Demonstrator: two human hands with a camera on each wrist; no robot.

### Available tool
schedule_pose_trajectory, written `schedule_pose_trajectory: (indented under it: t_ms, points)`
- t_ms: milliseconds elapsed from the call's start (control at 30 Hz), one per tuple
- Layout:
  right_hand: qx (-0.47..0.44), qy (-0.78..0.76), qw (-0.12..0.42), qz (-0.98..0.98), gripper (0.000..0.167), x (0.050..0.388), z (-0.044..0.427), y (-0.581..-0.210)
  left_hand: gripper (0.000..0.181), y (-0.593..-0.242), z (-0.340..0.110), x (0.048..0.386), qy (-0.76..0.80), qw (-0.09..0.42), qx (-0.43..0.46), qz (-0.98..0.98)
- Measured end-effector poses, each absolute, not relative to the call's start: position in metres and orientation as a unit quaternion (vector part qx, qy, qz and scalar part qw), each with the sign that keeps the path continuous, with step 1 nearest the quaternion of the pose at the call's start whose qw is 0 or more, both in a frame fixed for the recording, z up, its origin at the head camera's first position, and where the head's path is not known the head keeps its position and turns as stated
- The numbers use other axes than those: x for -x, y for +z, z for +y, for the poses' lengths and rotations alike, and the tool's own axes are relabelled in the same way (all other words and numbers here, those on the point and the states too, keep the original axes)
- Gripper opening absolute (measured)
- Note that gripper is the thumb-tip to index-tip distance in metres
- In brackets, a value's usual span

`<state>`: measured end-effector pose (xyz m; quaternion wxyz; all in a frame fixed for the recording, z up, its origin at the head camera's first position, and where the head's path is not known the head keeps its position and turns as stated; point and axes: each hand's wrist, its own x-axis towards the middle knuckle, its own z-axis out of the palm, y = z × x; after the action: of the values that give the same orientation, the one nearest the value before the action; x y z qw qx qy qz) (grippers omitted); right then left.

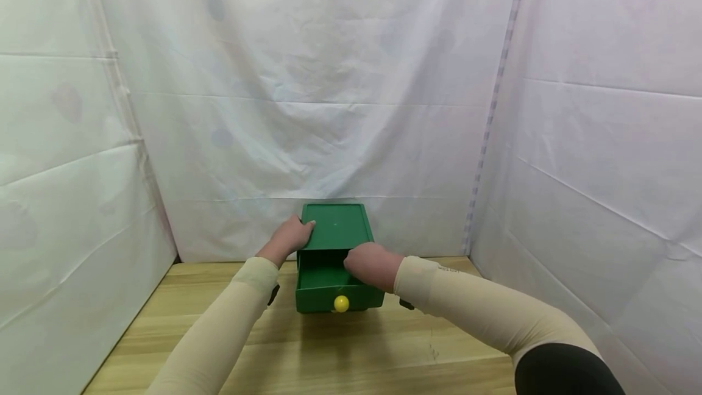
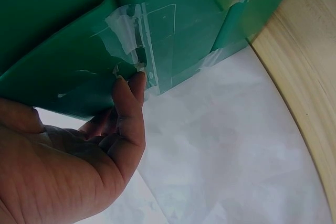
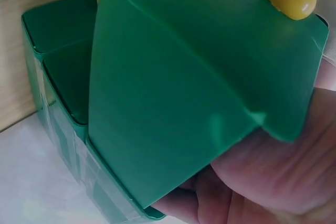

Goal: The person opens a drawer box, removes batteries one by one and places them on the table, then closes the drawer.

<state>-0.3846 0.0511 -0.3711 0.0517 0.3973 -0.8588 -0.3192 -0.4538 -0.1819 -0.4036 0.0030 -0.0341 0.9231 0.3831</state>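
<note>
The space is enclosed on three sides by white sheeting: a back curtain [image 1: 329, 78], a left curtain [image 1: 55, 114] and a right curtain [image 1: 603, 127]. All three are crossed by fold creases, and the back one is gathered into soft drapes. Pale grey-blue spots [image 1: 216, 8] are faintly printed on it. The right-hand corner is marked by a checked strip [image 1: 496, 96]. Below, a light wood-grain tabletop [image 1: 433, 346] is bordered by the sheeting. Diffuse light is spread across the cloth, tinged pink at upper right.
</note>
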Motion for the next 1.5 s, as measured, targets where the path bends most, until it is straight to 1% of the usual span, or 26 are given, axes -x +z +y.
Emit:
schedule_pose_trajectory:
  t_ms: [200, 467, 733, 867, 1267, 1367, 1500]
  points:
    - [-0.410, -0.310, 0.039, -0.857, 0.017, 0.390, 0.055, -0.372, 0.073, -0.402, -0.182, 0.450, 0.385, 0.004, 0.031, 0.922]
    - [-0.423, -0.266, -0.005, -0.866, 0.012, 0.394, 0.062, -0.373, 0.074, -0.403, -0.182, 0.448, 0.387, 0.009, 0.030, 0.922]
    - [-0.431, -0.258, -0.021, -0.864, 0.012, 0.401, 0.063, -0.375, 0.073, -0.406, -0.184, 0.450, 0.392, 0.008, 0.031, 0.919]
    - [-0.447, -0.247, -0.031, -0.859, 0.015, 0.405, 0.065, -0.375, 0.073, -0.407, -0.185, 0.451, 0.393, 0.008, 0.033, 0.919]
    - [-0.468, -0.113, -0.067, -0.874, 0.020, 0.414, 0.074, -0.373, 0.074, -0.405, -0.184, 0.449, 0.389, 0.002, 0.028, 0.921]
    - [-0.477, -0.086, -0.074, -0.871, 0.017, 0.414, 0.077, -0.371, 0.073, -0.404, -0.182, 0.448, 0.390, 0.003, 0.028, 0.920]
    - [-0.491, -0.053, -0.080, -0.866, 0.008, 0.414, 0.081, -0.366, 0.073, -0.402, -0.181, 0.448, 0.390, 0.003, 0.027, 0.920]
